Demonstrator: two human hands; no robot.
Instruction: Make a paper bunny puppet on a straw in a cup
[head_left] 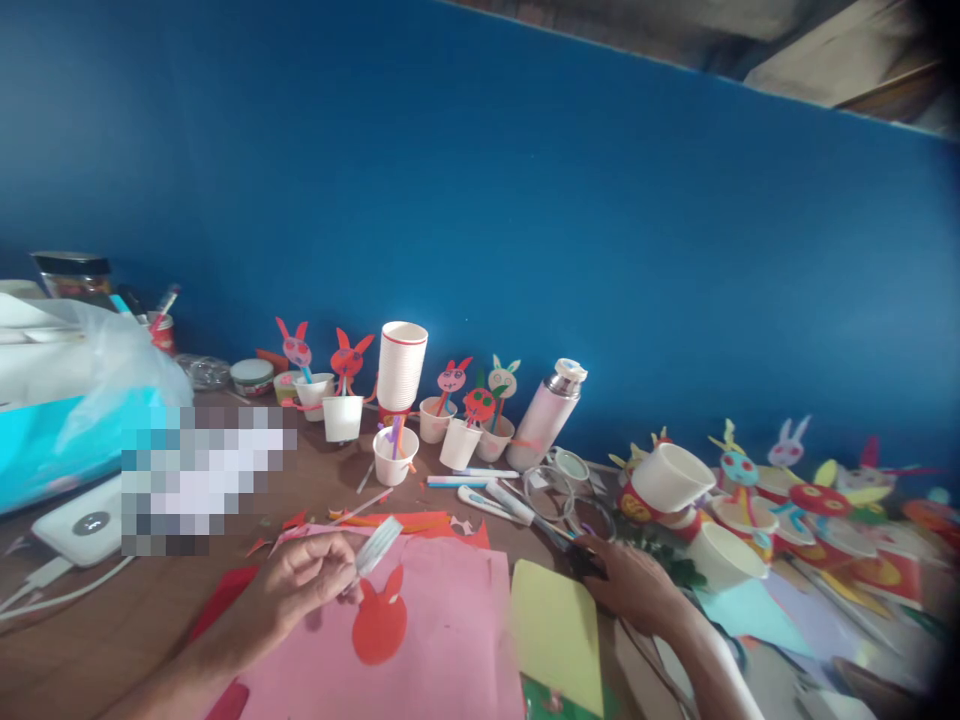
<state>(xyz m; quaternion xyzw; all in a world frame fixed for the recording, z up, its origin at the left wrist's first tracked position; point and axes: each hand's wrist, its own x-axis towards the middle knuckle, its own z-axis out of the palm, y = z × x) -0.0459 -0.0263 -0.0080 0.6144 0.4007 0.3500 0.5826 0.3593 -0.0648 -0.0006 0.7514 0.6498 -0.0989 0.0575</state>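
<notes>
My left hand [319, 575] pinches a small whitish flat piece [379, 543] with faint lines along it, held tilted over pink paper [450, 620]. Just below it lies an orange-red paper rabbit head [379, 625] with two ears. To the right, my right hand [630, 585] reaches among dark items beside the yellow paper [556, 630], its fingers apart. What lies under its fingertips is partly hidden. Close by are a white-handled craft knife [491, 503] and a pale marker [461, 482].
Paper cups with rabbit figures [343, 415] stand along the blue wall, near a tall cup stack [403, 365] and a leaning flask [546, 415]. More decorated cups [742, 510] crowd the right. A white device [82, 525] with a cable sits left, beside a plastic bag [90, 400].
</notes>
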